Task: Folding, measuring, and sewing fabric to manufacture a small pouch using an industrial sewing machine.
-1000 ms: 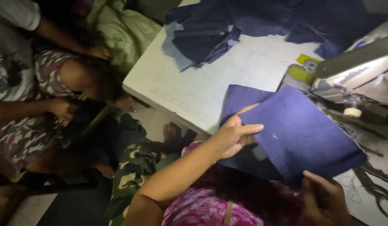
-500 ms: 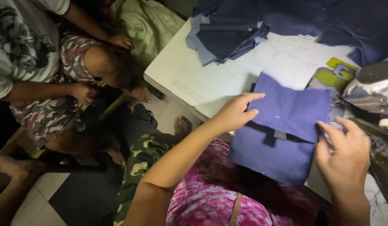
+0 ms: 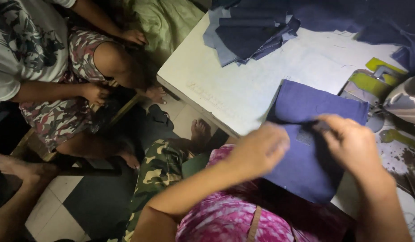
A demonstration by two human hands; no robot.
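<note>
Seen from above, looking down past a pink patterned top. Left hand [image 3: 260,150] blurred, forearm reaching up from the lower left, fingers curled and resting on the near left part of a folded rectangular piece of dark blue fabric [image 3: 306,166]; whether pinching the cloth or only pressing on it, cannot tell. Right hand [image 3: 350,143] coming in from the lower right, wrist bent, thumb and fingertips closed on the fabric's upper layer near its middle, beside a small grey patch. Fabric lying flat at the near edge of a pale white worktop [image 3: 234,85], one corner hanging over the edge toward the lap. Loose stack of dark blue cloth pieces [image 3: 250,36] at the far side of the worktop, well apart from the hands. Part of a grey and yellow-green sewing machine [image 3: 386,85] just beside the fabric on the right. Left of the worktop, other people seated low on the tiled floor [image 3: 50,201], their arms and bare feet in dim light.
</note>
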